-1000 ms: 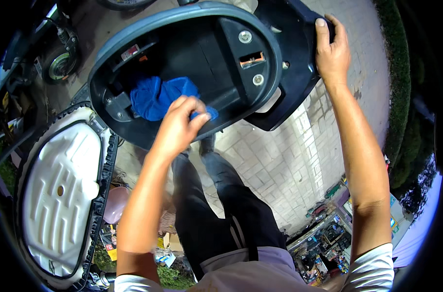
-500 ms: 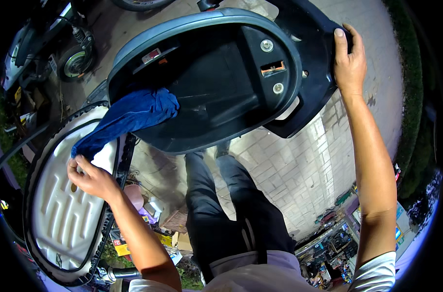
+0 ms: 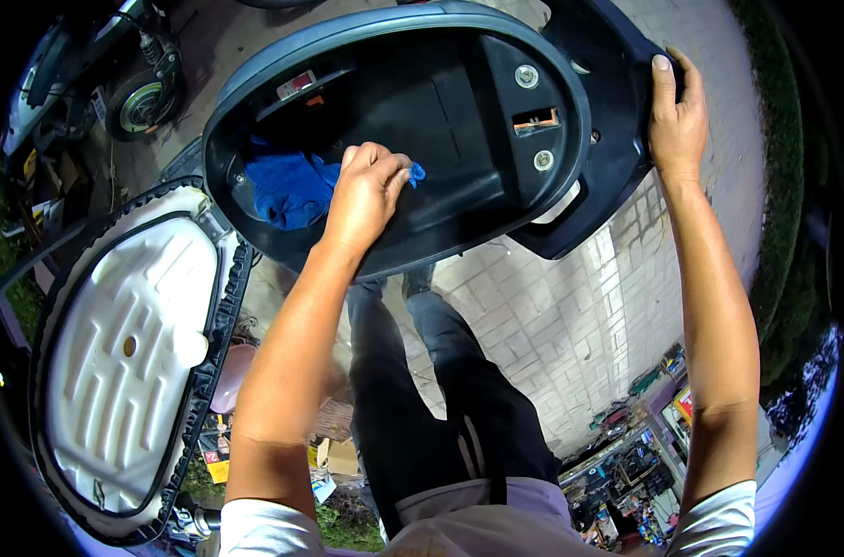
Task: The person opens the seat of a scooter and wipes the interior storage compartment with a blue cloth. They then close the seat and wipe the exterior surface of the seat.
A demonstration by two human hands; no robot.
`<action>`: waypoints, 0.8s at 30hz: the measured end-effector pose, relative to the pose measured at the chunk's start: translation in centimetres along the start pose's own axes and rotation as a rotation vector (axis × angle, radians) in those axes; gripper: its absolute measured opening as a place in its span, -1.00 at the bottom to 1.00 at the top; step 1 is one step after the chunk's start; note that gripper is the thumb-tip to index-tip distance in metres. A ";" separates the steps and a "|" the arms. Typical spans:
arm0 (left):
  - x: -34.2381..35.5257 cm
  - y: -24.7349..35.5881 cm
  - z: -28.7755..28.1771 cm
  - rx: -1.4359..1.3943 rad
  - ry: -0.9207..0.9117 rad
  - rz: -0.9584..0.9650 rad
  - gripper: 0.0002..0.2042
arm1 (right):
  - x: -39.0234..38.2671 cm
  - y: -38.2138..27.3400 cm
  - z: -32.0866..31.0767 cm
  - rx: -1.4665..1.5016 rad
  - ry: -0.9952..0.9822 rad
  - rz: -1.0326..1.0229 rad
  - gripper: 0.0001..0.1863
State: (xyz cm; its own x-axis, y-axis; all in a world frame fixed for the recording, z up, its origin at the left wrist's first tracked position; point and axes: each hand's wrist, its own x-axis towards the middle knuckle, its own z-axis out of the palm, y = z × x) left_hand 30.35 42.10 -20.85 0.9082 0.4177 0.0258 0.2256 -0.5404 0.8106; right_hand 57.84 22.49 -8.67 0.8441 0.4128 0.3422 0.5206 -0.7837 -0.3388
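Note:
A black under-seat storage bin (image 3: 477, 158) of a scooter lies open in front of me, with two round bolts and a rectangular slot at its right end. Inside it, my left hand (image 3: 361, 200) pinches a blue cloth (image 3: 292, 195). One corner of the cloth pokes out past my fingers, while the rest bunches against the bin's left wall. My right hand (image 3: 679, 125) is wrapped round the right edge of the black tail panel (image 3: 621, 102), thumb on top. To the left is the hinged-open seat (image 3: 129, 371), its white ribbed underside facing up.
Another two-wheeler's wheel (image 3: 143, 111) stands at the far left. Pale paving bricks (image 3: 552, 316) cover the ground round my legs. Several small parts crowd a cluttered rack (image 3: 626, 473) at the lower right. Cardboard boxes (image 3: 338, 455) sit near my left elbow.
My left hand has moved up and right from over the seat's underside into the bin, bringing the blue cloth along. The right hand keeps its hold on the panel; the bin appears slightly shifted.

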 end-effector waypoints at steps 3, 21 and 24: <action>-0.4 -1.4 -0.1 0.052 -0.023 -0.015 -0.86 | -0.1 -0.4 -0.2 -0.005 -0.001 0.012 -0.42; -0.6 -0.3 -0.2 0.045 -0.012 -0.106 -0.90 | 0.1 0.2 -0.1 -0.009 -0.009 -0.007 -0.43; -2.3 -6.1 -2.2 0.390 -0.123 -0.156 -0.89 | 0.2 0.2 -0.2 -0.001 -0.002 -0.008 -0.43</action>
State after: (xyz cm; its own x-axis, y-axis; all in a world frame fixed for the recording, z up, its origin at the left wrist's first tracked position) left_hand 26.07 46.03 -24.52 0.8826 0.4389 -0.1684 0.4582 -0.7232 0.5167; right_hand 58.06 22.34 -8.54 0.8403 0.4196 0.3432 0.5270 -0.7807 -0.3357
